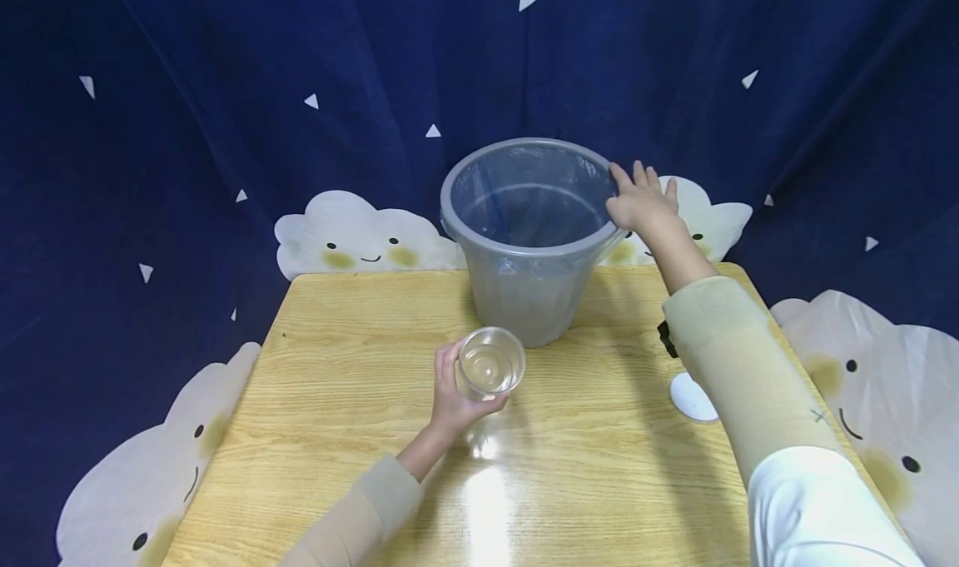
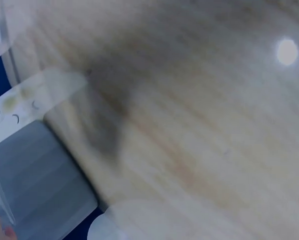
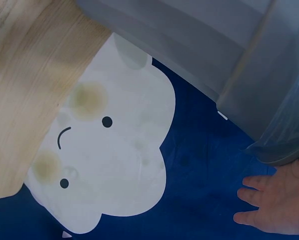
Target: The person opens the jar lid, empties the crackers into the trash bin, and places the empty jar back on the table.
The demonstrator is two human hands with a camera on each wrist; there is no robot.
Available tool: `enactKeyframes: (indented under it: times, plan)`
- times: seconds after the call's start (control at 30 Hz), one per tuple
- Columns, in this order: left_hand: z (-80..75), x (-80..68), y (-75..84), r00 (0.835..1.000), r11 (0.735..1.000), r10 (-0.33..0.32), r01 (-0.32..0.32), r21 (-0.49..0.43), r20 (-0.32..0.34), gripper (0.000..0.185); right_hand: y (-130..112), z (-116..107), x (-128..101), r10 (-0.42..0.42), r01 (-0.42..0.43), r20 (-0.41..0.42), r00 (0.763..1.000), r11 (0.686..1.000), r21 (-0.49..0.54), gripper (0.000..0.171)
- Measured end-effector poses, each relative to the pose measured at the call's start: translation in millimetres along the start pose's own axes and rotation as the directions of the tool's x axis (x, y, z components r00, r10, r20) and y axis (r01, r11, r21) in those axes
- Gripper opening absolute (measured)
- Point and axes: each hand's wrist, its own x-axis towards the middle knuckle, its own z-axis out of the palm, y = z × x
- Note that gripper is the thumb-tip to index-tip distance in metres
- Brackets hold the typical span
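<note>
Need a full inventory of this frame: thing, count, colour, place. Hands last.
bucket: 1, grey with clear liner, far middle of table
glass: 1, clear, in front of the bucket, appears to hold clear liquid
white disc: 1, white, on table at right, partly behind the right sleeve
table: 1, light wood, centre
backdrop cloth: 1, dark blue with white triangles, behind and around the table
cloud faces: four seen in head view, white with yellow cheeks, around the table edges
left hand: 1, holds the glass from its left side
right hand: 1, fingers straight, rests on the bucket's right rim
</note>
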Motion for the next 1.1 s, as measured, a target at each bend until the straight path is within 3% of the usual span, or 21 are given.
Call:
enactKeyframes:
  times: [0.27,0.73,1.1]
  plan:
    - [13.3,-25.2,-37.8,0.998,0.999,-0.041,0.042,-0.024,0.040,0.096,-1,0,-2,0.000,0.000,-0.001,1.000,1.000,-0.001,0.063]
    - [18.5,-45.6,-48.1,0.988,0.997,-0.075,0.071,0.035,0.135,0.093,-1,-1,-3,-0.009,0.009,0.003,1.000,1.000,0.002,0.063]
    - [24.8,-62.1,-54.4,0.971,0.994,-0.113,0.113,0.012,0.211,0.091,-1,0,-2,-0.004,0.004,0.000,1.000,1.000,0.004,0.063]
